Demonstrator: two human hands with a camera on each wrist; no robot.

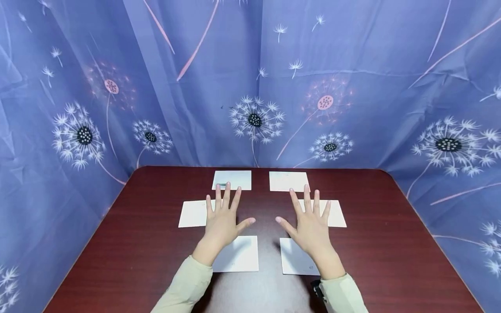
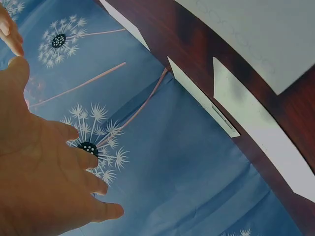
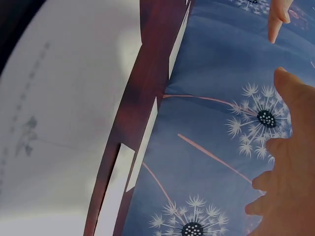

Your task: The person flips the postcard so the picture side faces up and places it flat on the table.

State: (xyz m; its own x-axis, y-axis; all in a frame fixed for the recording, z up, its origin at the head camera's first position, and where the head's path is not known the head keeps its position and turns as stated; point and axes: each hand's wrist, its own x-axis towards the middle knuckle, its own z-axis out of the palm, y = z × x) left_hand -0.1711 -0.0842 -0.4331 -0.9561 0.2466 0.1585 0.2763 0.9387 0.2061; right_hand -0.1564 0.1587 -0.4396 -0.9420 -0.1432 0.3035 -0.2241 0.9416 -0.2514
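Note:
My left hand [image 1: 222, 224], fingers spread and holding nothing, is over the left-hand white sheets. Likewise spread and bare, my right hand [image 1: 313, 230] is over the right-hand ones. White rectangular sheets lie in two columns: back left [image 1: 235, 176], back right [image 1: 287, 180], middle left [image 1: 192, 214], middle right [image 1: 337, 215], front left [image 1: 243, 257] and front right [image 1: 295, 258]. The hands partly cover the middle and front sheets. A small dark mark shows on the back left sheet. In the right wrist view, the near sheet [image 3: 74, 98] carries faint grey print.
The dark red-brown table [image 1: 137, 243] has rounded far corners. Blue cloth [image 1: 211, 108] with dandelion prints hangs behind it and at both sides. A dark device [image 1: 318, 289] sits at the right cuff.

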